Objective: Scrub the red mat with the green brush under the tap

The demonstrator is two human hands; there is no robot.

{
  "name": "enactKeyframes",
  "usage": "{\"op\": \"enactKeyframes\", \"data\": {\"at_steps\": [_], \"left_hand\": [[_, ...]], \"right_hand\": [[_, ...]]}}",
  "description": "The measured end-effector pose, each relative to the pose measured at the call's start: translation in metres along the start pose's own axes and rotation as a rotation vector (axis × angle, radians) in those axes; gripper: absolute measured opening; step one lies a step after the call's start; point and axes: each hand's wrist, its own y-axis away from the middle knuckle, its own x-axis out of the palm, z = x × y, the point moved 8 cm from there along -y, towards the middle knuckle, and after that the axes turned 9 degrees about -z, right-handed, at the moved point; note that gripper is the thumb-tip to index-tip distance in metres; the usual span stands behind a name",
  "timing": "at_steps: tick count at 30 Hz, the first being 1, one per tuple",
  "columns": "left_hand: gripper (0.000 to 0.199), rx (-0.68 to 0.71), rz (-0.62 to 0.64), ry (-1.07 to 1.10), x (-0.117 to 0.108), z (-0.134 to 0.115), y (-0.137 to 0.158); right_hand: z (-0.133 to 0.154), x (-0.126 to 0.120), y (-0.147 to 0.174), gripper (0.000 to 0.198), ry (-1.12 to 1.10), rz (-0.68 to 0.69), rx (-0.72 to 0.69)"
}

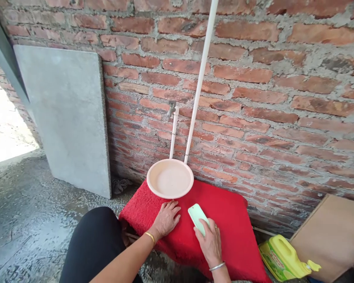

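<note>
My left hand (166,219) lies palm down on a red fluffy cloth (221,220), its fingers spread just in front of a pale pink basin (171,179). That round, shallow basin stands on the cloth near the wall, and no objects show inside it. To the right, my right hand (209,239) is closed around the lower part of a pale green phone (198,215). The phone tilts over the cloth, with its upper end pointing toward the basin. Whether it touches the cloth I cannot tell.
Behind the basin, a tap (171,110) on a short white pipe and a taller white pipe (200,78) run up the brick wall (253,102). A grey slab (65,118) leans at left above wet floor (32,224). A yellow jug (283,257) and cardboard (332,237) are at right.
</note>
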Motion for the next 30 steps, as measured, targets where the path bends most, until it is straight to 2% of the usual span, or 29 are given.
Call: {"op": "enactKeyframes", "data": {"at_steps": [6, 9, 12, 15, 17, 20, 23, 28, 30], "left_hand": [[0.033, -0.028, 0.008, 0.046, 0.003, 0.0, 0.001], [0.033, -0.035, 0.003, 0.062, 0.005, 0.001, 0.001], [0.032, -0.035, 0.001, 0.065, 0.008, 0.002, 0.002], [0.032, -0.023, -0.027, 0.061, 0.008, 0.003, 0.003], [0.031, -0.012, -0.051, 0.064, 0.008, 0.002, 0.003], [0.03, -0.004, -0.066, 0.069, 0.01, 0.003, 0.003], [0.028, 0.007, -0.071, 0.064, 0.013, 0.003, 0.004], [0.029, 0.0, -0.045, 0.043, 0.016, 0.004, 0.002], [0.029, -0.008, -0.026, 0.039, 0.016, 0.003, 0.002]], "right_hand": [[-0.104, -0.038, 0.004, 0.084, 0.159, -0.064, 0.354], [-0.118, -0.044, 0.006, 0.086, 0.1, -0.097, 0.462], [-0.083, -0.028, -0.002, 0.08, -0.035, -0.095, 0.415], [-0.018, -0.002, -0.017, 0.067, -0.13, -0.065, 0.209], [0.019, 0.013, -0.024, 0.055, -0.115, -0.044, 0.075], [0.038, 0.026, -0.031, 0.042, -0.03, 0.002, -0.026], [0.005, 0.022, -0.035, 0.038, 0.098, 0.047, 0.044], [-0.103, -0.023, -0.026, 0.052, 0.395, 0.007, 0.387], [-0.13, -0.037, -0.02, 0.061, 0.433, -0.015, 0.485]]}}
